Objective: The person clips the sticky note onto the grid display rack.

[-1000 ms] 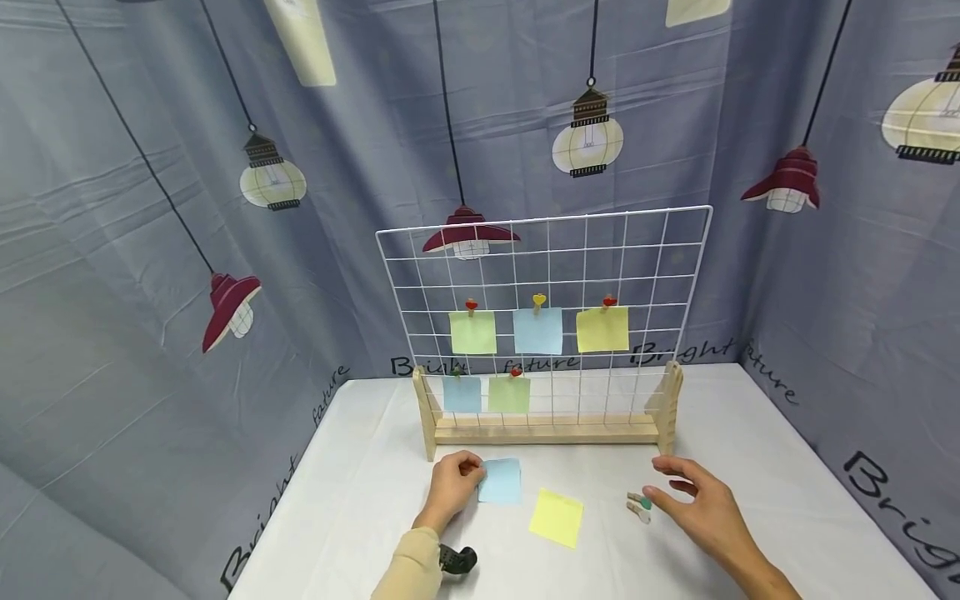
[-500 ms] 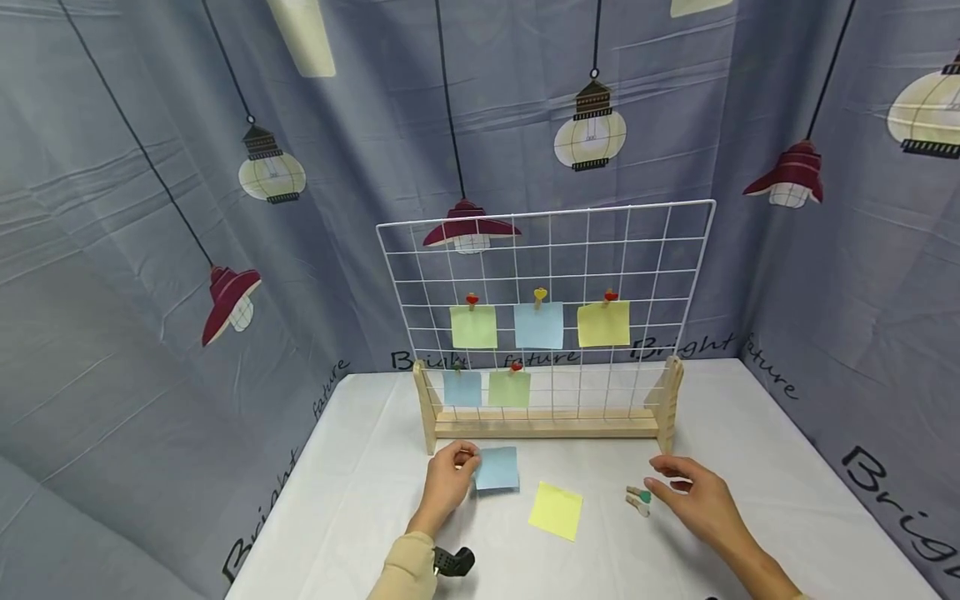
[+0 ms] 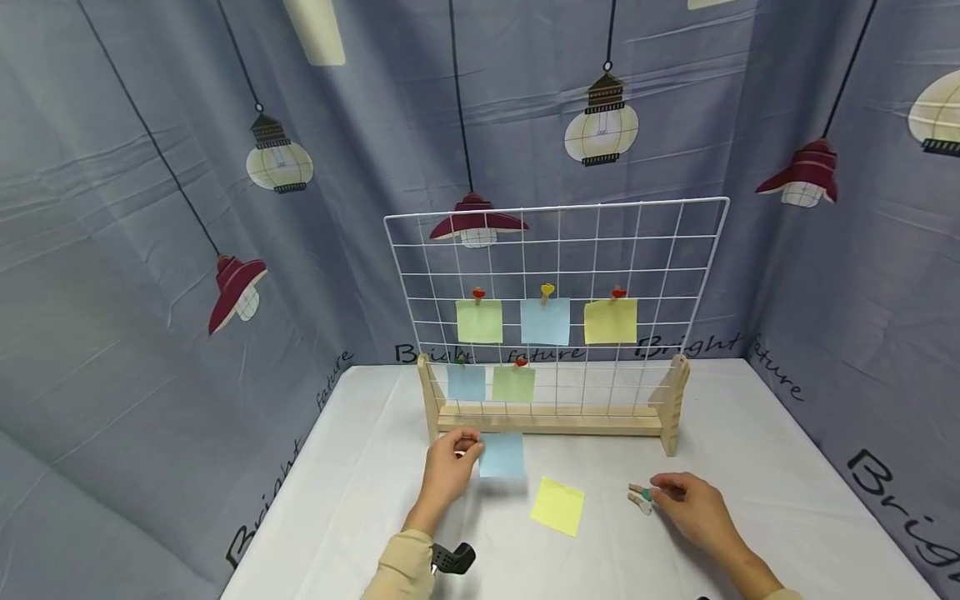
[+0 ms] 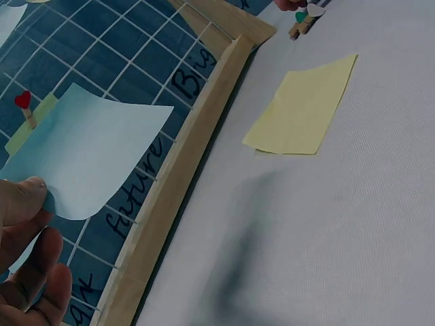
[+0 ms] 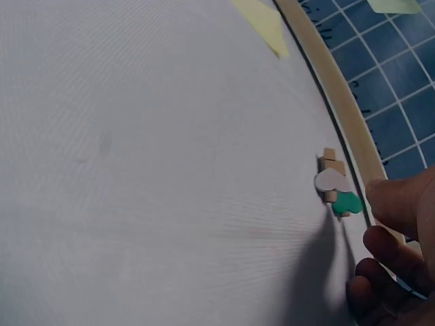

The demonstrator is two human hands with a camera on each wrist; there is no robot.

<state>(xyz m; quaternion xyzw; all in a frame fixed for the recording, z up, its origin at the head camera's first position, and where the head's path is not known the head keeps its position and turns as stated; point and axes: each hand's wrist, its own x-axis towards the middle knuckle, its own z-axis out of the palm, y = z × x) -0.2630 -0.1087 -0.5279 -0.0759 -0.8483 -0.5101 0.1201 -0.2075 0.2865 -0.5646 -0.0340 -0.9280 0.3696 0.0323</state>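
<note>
My left hand pinches a blue sticky note by its left edge and holds it just above the white table, in front of the wooden stand. In the left wrist view the thumb and fingers grip the curled blue note. My right hand rests on the table with loosely curled fingers right beside two small wooden clips, one with a white heart and one with a green heart. A yellow note lies flat between the hands.
A white wire grid stands in the wooden stand, with several blue, green and yellow notes clipped to it. A curtain printed with lamps surrounds the table. A black wrist strap shows at my left sleeve.
The left hand has lifted the blue note off the table and a little toward the stand. The right hand has slid left, closer to the two clips.
</note>
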